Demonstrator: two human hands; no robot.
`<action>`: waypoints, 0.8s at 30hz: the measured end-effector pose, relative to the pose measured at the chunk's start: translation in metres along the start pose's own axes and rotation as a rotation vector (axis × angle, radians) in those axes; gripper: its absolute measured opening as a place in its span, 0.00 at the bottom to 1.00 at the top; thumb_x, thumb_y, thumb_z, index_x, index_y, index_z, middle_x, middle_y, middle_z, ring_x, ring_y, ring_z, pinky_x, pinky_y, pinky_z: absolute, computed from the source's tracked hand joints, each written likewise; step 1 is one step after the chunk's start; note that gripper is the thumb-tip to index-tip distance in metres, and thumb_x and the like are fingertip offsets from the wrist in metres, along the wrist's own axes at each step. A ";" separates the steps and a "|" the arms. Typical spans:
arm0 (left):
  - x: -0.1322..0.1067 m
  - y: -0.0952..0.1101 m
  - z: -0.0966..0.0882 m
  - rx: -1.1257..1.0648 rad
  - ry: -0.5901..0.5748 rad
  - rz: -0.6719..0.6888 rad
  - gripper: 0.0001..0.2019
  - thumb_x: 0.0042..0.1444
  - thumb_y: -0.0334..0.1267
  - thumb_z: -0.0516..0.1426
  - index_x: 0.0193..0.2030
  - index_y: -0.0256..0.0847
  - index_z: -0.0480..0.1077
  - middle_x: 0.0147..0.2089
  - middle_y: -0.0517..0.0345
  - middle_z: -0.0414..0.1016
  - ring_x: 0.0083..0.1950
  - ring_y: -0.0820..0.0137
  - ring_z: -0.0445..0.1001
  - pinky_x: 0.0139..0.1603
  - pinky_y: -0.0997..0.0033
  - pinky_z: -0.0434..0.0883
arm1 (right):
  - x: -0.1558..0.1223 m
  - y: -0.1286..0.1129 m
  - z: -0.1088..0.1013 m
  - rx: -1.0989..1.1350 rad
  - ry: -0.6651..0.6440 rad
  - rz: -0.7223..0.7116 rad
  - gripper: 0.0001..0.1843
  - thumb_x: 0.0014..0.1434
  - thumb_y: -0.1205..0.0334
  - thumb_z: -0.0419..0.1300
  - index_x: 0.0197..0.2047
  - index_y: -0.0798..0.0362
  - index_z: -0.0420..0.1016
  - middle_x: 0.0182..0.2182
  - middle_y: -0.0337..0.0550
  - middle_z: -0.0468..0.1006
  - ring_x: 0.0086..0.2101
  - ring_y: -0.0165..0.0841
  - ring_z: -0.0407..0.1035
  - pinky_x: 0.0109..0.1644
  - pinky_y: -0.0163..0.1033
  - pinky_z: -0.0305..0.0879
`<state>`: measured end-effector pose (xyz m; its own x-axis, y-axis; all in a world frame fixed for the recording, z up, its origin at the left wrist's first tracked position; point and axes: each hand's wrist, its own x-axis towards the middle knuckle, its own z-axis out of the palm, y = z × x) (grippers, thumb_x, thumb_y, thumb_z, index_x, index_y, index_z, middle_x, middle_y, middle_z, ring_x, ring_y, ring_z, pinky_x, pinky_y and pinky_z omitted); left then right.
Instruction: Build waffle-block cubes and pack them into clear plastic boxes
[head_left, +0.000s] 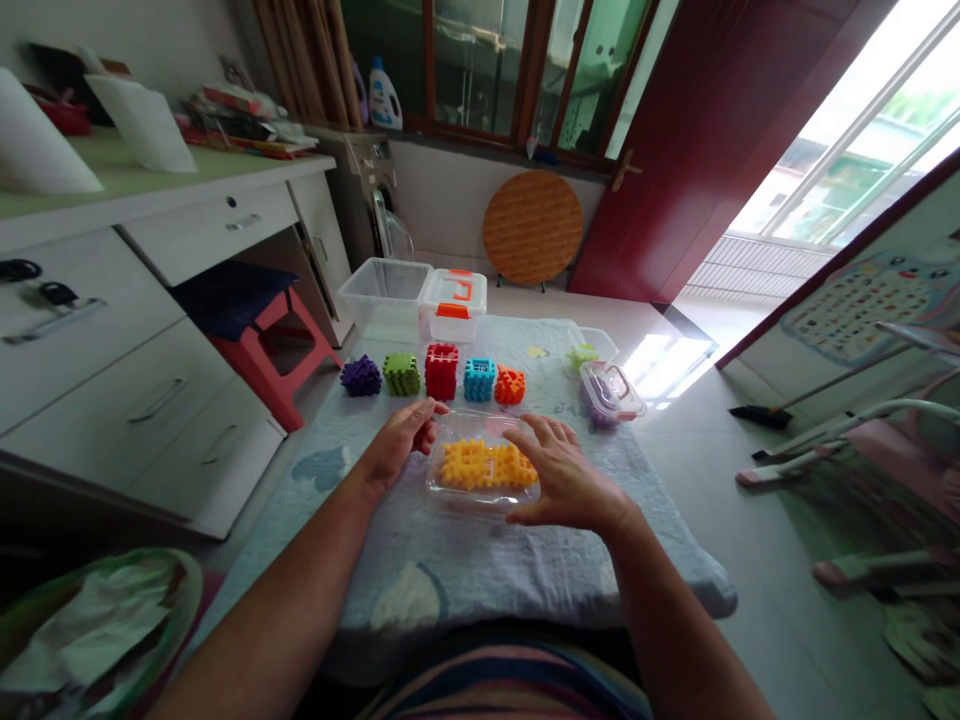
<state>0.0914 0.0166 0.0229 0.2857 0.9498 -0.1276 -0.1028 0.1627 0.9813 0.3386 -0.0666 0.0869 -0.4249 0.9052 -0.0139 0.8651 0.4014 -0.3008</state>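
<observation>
A clear plastic box point(480, 498) with yellow interlocking pieces point(469, 465) inside lies on the cloth-covered table in front of me. My left hand point(405, 440) is closed at the box's far left corner, thumb and forefinger pinched at the rim. Over the right end of the box my right hand point(570, 470) is open, its fingers spread and its thumb toward the near side. Behind the box stands a row of cubes made of interlocking pieces: purple point(361, 376), green point(402, 373), red point(442, 371), blue point(479, 380) and orange point(511, 384).
Behind the cubes stand a large clear bin point(386, 290) and a clear box with an orange-handled lid point(454, 305). On the right are a lidded box with purple contents point(609, 392) and a small tub with green pieces point(589, 350). A red stool point(270, 350) stands left.
</observation>
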 end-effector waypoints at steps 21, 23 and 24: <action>0.001 -0.010 0.008 0.228 0.057 0.116 0.19 0.49 0.44 0.60 0.46 0.36 0.69 0.22 0.68 0.60 0.23 0.75 0.58 0.26 0.75 0.56 | 0.001 0.040 0.039 0.989 0.372 0.427 0.22 0.52 0.52 0.61 0.47 0.53 0.67 0.24 0.31 0.67 0.22 0.26 0.63 0.24 0.34 0.64; 0.001 -0.012 0.009 0.271 0.085 0.151 0.18 0.50 0.44 0.60 0.46 0.36 0.70 0.23 0.68 0.59 0.24 0.75 0.58 0.26 0.75 0.57 | 0.005 0.037 0.040 1.072 0.385 0.434 0.21 0.51 0.53 0.61 0.46 0.53 0.67 0.21 0.28 0.64 0.19 0.24 0.61 0.22 0.33 0.62; 0.000 -0.012 0.010 0.276 0.089 0.160 0.18 0.50 0.44 0.60 0.45 0.36 0.70 0.24 0.68 0.59 0.24 0.75 0.58 0.26 0.75 0.57 | 0.006 0.036 0.040 1.096 0.390 0.439 0.20 0.50 0.54 0.61 0.45 0.53 0.67 0.20 0.27 0.64 0.18 0.24 0.60 0.21 0.32 0.61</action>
<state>0.1023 0.0123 0.0129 0.2011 0.9791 0.0311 0.1263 -0.0574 0.9903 0.3569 -0.0526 0.0381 0.1139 0.9897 -0.0873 0.1555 -0.1045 -0.9823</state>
